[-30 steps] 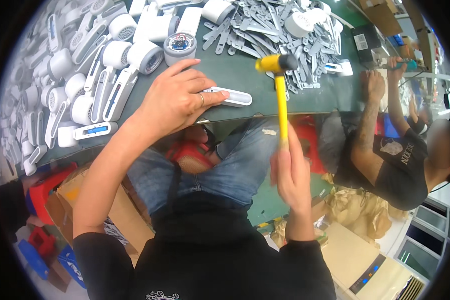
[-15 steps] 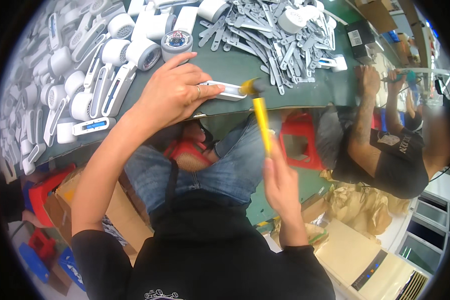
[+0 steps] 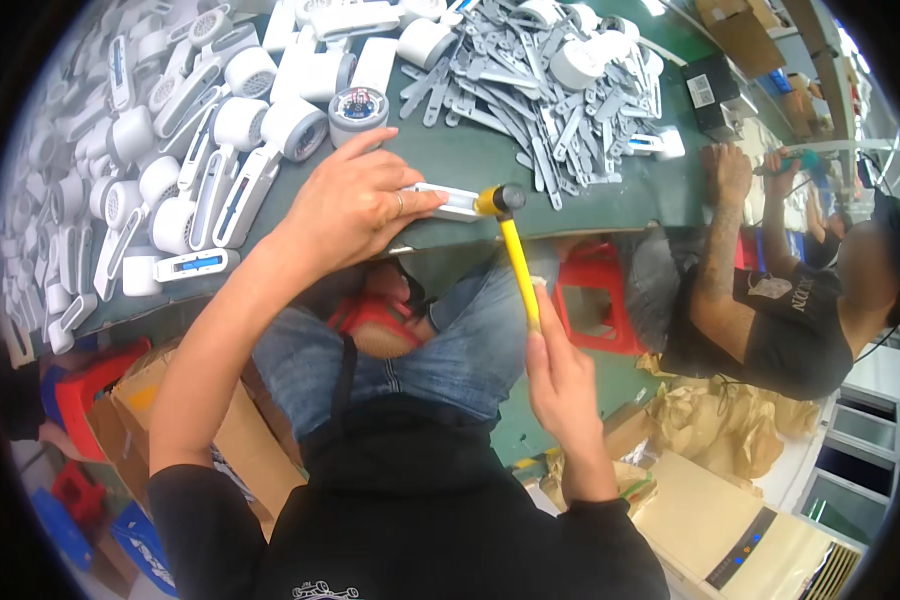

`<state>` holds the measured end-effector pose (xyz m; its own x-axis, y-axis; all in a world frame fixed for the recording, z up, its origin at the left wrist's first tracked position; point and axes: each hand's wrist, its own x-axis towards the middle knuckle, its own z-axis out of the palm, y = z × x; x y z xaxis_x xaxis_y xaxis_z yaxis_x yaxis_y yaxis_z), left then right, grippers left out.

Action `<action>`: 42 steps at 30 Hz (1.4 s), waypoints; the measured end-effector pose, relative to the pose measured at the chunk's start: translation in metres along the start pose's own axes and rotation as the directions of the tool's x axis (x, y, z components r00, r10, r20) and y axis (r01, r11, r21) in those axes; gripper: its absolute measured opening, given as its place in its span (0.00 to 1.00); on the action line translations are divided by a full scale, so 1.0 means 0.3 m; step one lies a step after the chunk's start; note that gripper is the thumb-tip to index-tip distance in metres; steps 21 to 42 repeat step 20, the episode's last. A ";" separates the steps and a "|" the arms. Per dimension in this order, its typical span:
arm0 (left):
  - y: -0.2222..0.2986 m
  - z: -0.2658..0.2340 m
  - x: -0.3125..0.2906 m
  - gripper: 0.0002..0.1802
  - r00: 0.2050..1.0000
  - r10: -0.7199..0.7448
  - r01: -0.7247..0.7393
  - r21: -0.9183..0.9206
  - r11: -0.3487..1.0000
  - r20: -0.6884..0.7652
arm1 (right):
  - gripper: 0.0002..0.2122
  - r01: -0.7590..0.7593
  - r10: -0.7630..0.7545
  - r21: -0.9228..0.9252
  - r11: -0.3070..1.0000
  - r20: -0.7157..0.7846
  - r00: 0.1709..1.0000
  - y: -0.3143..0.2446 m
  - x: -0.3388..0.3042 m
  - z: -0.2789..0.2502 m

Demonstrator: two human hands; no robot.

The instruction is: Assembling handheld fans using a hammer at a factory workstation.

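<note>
Near the front edge of the green table [image 3: 610, 205], my left hand [image 3: 355, 205] presses down on a white plastic handle [image 3: 455, 203] with a long slot in its upper face. My thumb and fingers close around it, covering its left end. A hammer [image 3: 516, 262] with a yellow shaft is gripped low down in my right hand [image 3: 562, 385]. Its black and yellow head is at the handle's right end; whether they touch, I cannot tell. Just beyond my left fingers stands a white round fan head [image 3: 358, 112] with a dark dial-like face.
White handheld fans [image 3: 240, 200] crowd the table's left side. Flat grey strips [image 3: 560, 110] lie heaped at the back. A black box [image 3: 715, 95] sits farther right, near a co-worker [image 3: 770, 300]. A red stool [image 3: 600, 300] and cardboard box [image 3: 240, 420] are below.
The hammer head was smeared by motion and now shows sharply, tilted differently at the handle's right end. My left hand keeps its hold. The whole view has shifted slightly.
</note>
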<state>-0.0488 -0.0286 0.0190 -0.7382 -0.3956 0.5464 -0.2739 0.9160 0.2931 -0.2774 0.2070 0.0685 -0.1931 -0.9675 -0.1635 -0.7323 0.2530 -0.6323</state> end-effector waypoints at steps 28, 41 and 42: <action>0.074 -0.063 -0.054 0.23 0.971 -0.239 0.240 -0.086 0.967 0.021 | 0.28 0.069 -0.033 0.462 0.884 -0.086 0.996 0.060 -0.043 0.022; 0.074 -0.063 -0.054 0.23 0.971 -0.239 0.240 -0.086 0.967 0.021 | 0.28 0.069 -0.033 0.462 0.884 -0.086 0.996 0.060 -0.043 0.022; 0.074 -0.063 -0.054 0.23 0.971 -0.239 0.240 -0.086 0.967 0.021 | 0.28 0.069 -0.033 0.462 0.884 -0.086 0.996 0.060 -0.043 0.022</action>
